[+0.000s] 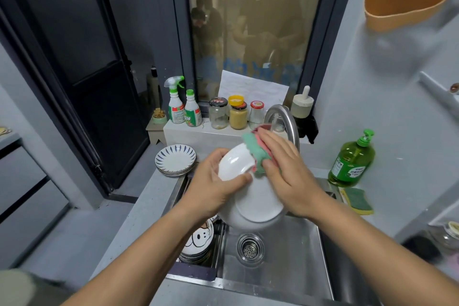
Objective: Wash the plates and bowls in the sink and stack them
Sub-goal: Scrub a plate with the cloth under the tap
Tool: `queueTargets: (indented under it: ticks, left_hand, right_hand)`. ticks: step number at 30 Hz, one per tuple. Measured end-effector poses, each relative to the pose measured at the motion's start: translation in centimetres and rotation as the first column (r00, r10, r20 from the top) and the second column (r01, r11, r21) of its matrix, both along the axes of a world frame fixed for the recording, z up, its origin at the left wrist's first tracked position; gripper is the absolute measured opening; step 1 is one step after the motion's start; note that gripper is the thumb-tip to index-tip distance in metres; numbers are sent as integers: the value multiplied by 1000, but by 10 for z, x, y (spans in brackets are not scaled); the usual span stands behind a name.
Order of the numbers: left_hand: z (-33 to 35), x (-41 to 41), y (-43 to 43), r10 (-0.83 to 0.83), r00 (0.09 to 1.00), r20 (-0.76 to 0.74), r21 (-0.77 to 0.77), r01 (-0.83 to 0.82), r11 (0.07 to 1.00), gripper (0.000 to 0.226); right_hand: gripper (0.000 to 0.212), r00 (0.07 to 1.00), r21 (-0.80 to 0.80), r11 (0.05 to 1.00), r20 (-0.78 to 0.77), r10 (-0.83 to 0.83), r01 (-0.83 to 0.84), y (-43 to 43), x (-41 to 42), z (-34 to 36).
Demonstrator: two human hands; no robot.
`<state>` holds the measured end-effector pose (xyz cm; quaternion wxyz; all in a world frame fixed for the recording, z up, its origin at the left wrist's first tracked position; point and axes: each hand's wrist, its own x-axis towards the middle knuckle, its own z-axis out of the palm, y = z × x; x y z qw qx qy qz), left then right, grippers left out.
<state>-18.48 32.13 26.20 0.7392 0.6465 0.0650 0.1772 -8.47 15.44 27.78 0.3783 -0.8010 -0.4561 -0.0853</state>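
Bowl in left hand; cloth half hidden in right hand.

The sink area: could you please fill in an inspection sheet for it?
Surface: steel sink with a drain strainer; grey counter beside it.
Job's things: white bowl and larger white dish held over the sink; striped plates stacked on the counter; patterned dishes stacked in the left compartment.
Clutter: detergent bottle, sponge, spray bottles, jars.
Hands: left hand grips the white bowl; right hand holds a cloth against its rim.
Cables: nothing seen.
Surroundings: faucet, window, orange wall holder.
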Motion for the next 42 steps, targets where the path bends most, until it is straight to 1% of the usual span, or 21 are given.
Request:
queueTargets:
  ticks: [1, 3, 5, 7, 8, 10, 11, 13, 15, 17, 20, 23, 25, 27, 29, 31, 34, 36, 37, 40, 42]
  left_hand:
    - [3, 1, 0, -12, 1000, 9, 14, 12, 1000, 49]
    - [11, 3, 4, 1, 1000, 22, 3, -2, 1000, 45]
    - [18, 3, 10, 58, 998, 29, -46, -57, 997, 45]
    - [20, 3, 15, 135, 990, 39, -111, -130, 985, 45]
    - [19, 3, 16, 167, 985, 46, -148, -159, 976, 44]
    - [18, 4, 16, 205, 977, 57, -235, -186, 954, 46]
    - [16, 5, 12, 218, 974, 57, -276, -195, 941, 49]
    - [12, 6, 1, 230, 972, 52, -324, -202, 924, 55]
    - [5, 4, -9, 212, 976, 56, -328, -182, 927, 55]
    - [0, 0, -10, 160, 987, 34, -324, -140, 936, 54]
    - [5, -1, 4, 85, 994, -66, -323, -102, 941, 55]
    - [19, 5, 23, 31, 979, -203, -227, -78, 971, 55]
    - [28, 8, 32, -79, 949, -305, -120, 44, 992, 56]
    - [35, 9, 35, -224, 900, -374, -47, 223, 974, 50]
    - [40, 13, 33, -314, 869, -382, -2, 339, 941, 47]
    - [42, 16, 30, -332, 879, -343, -10, 350, 937, 43]
    - [40, 19, 24, -272, 928, -254, -82, 260, 962, 46]
    - [37, 20, 19, -176, 958, -225, -133, 148, 980, 49]
    - [35, 20, 17, -115, 969, -220, -152, 82, 985, 48]
    - [29, 24, 15, 91, 970, -227, -216, -141, 966, 39]
    - [25, 28, 10, 192, 956, -221, -288, -252, 924, 31]
  right_hand:
    - [61, 1000, -29, 1000, 9, -2, 2, 4, 2, 6]
    - [67, 998, -67, 998, -63, -3, -2, 4, 7, 11]
    - [63, 986, -43, 999, -165, -6, -1, -2, 8, 6]
    - [57, 942, 109, 994, -334, 33, 4, -6, 1, -7]
    - [58, 897, 198, 980, -439, 55, 37, -6, -5, -14]
    - [53, 792, 319, 932, -608, 63, 171, -1, -18, -28]
    - [47, 763, 343, 907, -646, 38, 245, 4, -23, -30]
    - [41, 749, 374, 857, -662, -21, 354, 12, -26, -23]
    - [44, 747, 416, 823, -665, -15, 387, 16, -19, -10]
    - [47, 749, 377, 857, -663, -15, 351, 14, -8, 1]
    - [53, 785, 234, 941, -617, -52, 246, -1, 3, 17]
    - [48, 833, 130, 987, -553, -10, 99, -13, 6, 32]
    - [52, 866, 29, 999, -501, -12, 30, -17, 8, 37]
    - [54, 878, -79, 996, -479, 7, -51, -16, 8, 47]
    - [52, 876, -167, 977, -481, 38, -134, -14, 12, 57]
    - [55, 878, -197, 968, -477, 43, -155, -12, 13, 64]
    - [59, 901, -171, 981, -434, 7, -90, -10, 11, 58]
    - [60, 932, -148, 989, -356, -65, 12, -11, 10, 46]
    - [60, 932, -106, 993, -351, -91, 57, -12, 8, 39]
    - [61, 851, 50, 978, -504, -148, 200, -8, -9, 12]
    - [64, 801, 90, 944, -558, -216, 317, 1, -26, -8]
